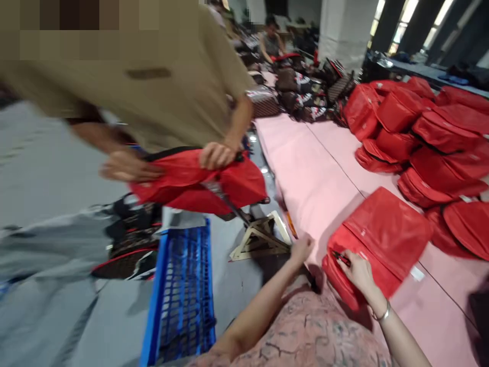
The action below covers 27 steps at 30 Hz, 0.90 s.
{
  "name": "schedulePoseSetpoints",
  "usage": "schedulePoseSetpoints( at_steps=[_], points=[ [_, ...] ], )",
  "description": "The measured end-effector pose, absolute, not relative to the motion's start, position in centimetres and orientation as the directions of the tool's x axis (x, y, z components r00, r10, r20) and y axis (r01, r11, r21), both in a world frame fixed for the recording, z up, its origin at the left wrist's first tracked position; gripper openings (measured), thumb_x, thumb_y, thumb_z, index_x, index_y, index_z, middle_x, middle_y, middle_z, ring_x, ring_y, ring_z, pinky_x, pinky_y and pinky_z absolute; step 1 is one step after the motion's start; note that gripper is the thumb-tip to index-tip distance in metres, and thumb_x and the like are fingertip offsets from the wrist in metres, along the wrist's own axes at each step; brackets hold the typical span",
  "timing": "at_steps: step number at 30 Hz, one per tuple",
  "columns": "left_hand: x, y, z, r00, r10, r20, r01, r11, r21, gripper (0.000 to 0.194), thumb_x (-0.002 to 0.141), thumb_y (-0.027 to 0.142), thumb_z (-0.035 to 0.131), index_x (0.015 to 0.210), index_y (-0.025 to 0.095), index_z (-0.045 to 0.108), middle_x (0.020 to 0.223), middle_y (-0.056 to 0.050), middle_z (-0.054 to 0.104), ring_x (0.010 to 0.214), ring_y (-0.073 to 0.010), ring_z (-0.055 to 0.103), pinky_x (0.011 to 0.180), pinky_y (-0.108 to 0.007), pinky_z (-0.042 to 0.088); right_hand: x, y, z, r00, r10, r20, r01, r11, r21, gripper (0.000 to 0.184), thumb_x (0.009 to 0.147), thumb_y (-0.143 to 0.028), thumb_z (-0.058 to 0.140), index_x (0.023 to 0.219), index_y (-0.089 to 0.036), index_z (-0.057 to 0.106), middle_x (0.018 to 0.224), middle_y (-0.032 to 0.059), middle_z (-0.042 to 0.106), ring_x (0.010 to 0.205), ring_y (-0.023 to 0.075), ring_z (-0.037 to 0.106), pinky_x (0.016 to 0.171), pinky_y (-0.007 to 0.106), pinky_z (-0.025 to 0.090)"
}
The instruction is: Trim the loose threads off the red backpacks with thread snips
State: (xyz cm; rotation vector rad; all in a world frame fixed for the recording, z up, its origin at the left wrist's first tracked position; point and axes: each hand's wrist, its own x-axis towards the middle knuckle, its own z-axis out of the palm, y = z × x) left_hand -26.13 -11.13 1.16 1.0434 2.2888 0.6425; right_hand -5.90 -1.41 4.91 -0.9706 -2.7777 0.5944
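Note:
A red bag (385,229) lies on the pink table (305,163) in front of me. My right hand (357,270) rests on its near left corner, fingers pinched on the bag's black zipper pull (341,257). My left hand (301,248) is at the table's edge just left of the bag, fingers curled; what it holds, if anything, is hidden. A co-worker in a tan shirt (160,71) stands at the left and grips another red bag (202,183) with both hands.
A heap of red bags (428,132) covers the table's far right. A blue plastic crate (183,295) stands on the grey floor at lower left, a wooden frame (260,239) beside it. Dark patterned bags (301,92) pile up beyond the table. Another person sits far back.

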Motion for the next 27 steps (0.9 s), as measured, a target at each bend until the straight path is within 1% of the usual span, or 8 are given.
schedulePoseSetpoints(
  at_steps=[2, 4, 8, 10, 14, 21, 24, 27],
  points=[
    [-27.6, -10.9, 0.2, -0.680, 0.711, -0.177, 0.539, 0.649, 0.537, 0.036, 0.074, 0.013, 0.049, 0.110, 0.017, 0.057, 0.112, -0.013, 0.058, 0.101, -0.0241, 0.057, 0.082, -0.034, 0.044, -3.3, -1.0, 4.9, -0.670, 0.742, 0.024, 0.616, 0.574, -0.540, 0.033, 0.085, -0.048, 0.047, 0.099, -0.020, 0.060, 0.077, 0.0033, 0.068, 0.065, 0.0159, 0.063, 0.055, 0.023, 0.041],
    [-28.5, -10.1, -1.4, -0.666, 0.731, -0.151, 0.529, 0.604, 0.596, 0.055, 0.068, 0.014, 0.057, 0.122, 0.016, 0.048, 0.124, -0.016, 0.051, 0.107, -0.0249, 0.055, 0.087, -0.036, 0.044, -0.6, -0.7, 4.6, -0.528, 0.849, 0.025, 0.651, 0.424, -0.630, 0.039, 0.082, -0.052, 0.049, 0.101, -0.019, 0.060, 0.074, 0.0025, 0.067, 0.061, 0.0149, 0.060, 0.055, 0.023, 0.041],
    [-27.3, -7.7, -4.0, -0.374, 0.873, -0.313, 0.353, 0.447, 0.822, 0.035, 0.083, 0.037, 0.042, 0.106, 0.014, 0.055, 0.100, -0.010, 0.064, 0.084, -0.0198, 0.064, 0.079, -0.034, 0.048, 4.6, -1.2, 3.4, -0.200, 0.979, 0.048, 0.644, 0.168, -0.747, 0.042, 0.080, -0.056, 0.050, 0.091, -0.017, 0.061, 0.071, 0.0022, 0.063, 0.062, 0.0139, 0.056, 0.057, 0.023, 0.042],
    [-25.8, -6.4, -4.6, -0.303, 0.882, -0.360, 0.350, 0.454, 0.819, 0.040, 0.085, 0.047, 0.037, 0.097, 0.014, 0.056, 0.088, -0.008, 0.066, 0.076, -0.0200, 0.065, 0.074, -0.033, 0.049, 6.7, -1.7, 2.7, -0.007, 0.999, 0.048, 0.600, 0.043, -0.799, 0.043, 0.082, -0.057, 0.046, 0.091, -0.017, 0.058, 0.073, 0.0023, 0.062, 0.063, 0.0138, 0.055, 0.057, 0.024, 0.043],
    [-23.3, -4.4, -4.6, -0.372, 0.864, -0.341, 0.438, 0.487, 0.756, 0.049, 0.075, 0.055, 0.052, 0.098, 0.012, 0.056, 0.086, -0.011, 0.067, 0.083, -0.0251, 0.064, 0.073, -0.034, 0.048, 9.4, -2.9, 0.7, 0.279, 0.957, -0.076, 0.467, -0.205, -0.861, 0.048, 0.084, -0.060, 0.034, 0.094, -0.017, 0.053, 0.075, 0.0023, 0.059, 0.057, 0.0131, 0.053, 0.049, 0.023, 0.043],
    [-22.5, -3.0, -3.9, -0.241, 0.893, -0.382, -0.019, 0.389, 0.921, 0.043, 0.073, 0.039, 0.060, 0.105, 0.011, 0.057, 0.102, -0.012, 0.068, 0.094, -0.0224, 0.064, 0.080, -0.031, 0.050, 7.4, -4.6, -3.9, 0.255, 0.963, -0.084, 0.519, -0.210, -0.829, 0.060, 0.073, -0.059, 0.054, 0.109, -0.011, 0.057, 0.098, 0.0135, 0.066, 0.088, 0.0245, 0.062, 0.076, 0.035, 0.049],
    [-23.3, -1.5, -1.4, -0.356, 0.886, -0.298, 0.113, 0.357, 0.927, 0.037, 0.073, 0.029, 0.057, 0.107, 0.014, 0.058, 0.108, -0.010, 0.066, 0.098, -0.0237, 0.062, 0.087, -0.035, 0.047, 5.0, -4.8, -4.9, 0.195, 0.979, -0.057, 0.516, -0.152, -0.843, 0.057, 0.080, -0.054, 0.045, 0.115, -0.010, 0.056, 0.106, 0.0156, 0.065, 0.097, 0.0249, 0.061, 0.083, 0.036, 0.048],
    [-24.0, 0.1, 3.5, -0.393, 0.915, -0.091, 0.405, 0.261, 0.877, 0.037, 0.078, 0.028, 0.050, 0.113, 0.021, 0.059, 0.110, -0.006, 0.065, 0.103, -0.0250, 0.059, 0.092, -0.039, 0.044, 2.9, -4.4, -4.9, 0.043, 0.997, -0.068, 0.520, -0.080, -0.850, 0.047, 0.081, -0.051, 0.045, 0.102, -0.013, 0.064, 0.097, 0.0122, 0.068, 0.086, 0.0221, 0.063, 0.076, 0.032, 0.049]
  ],
)
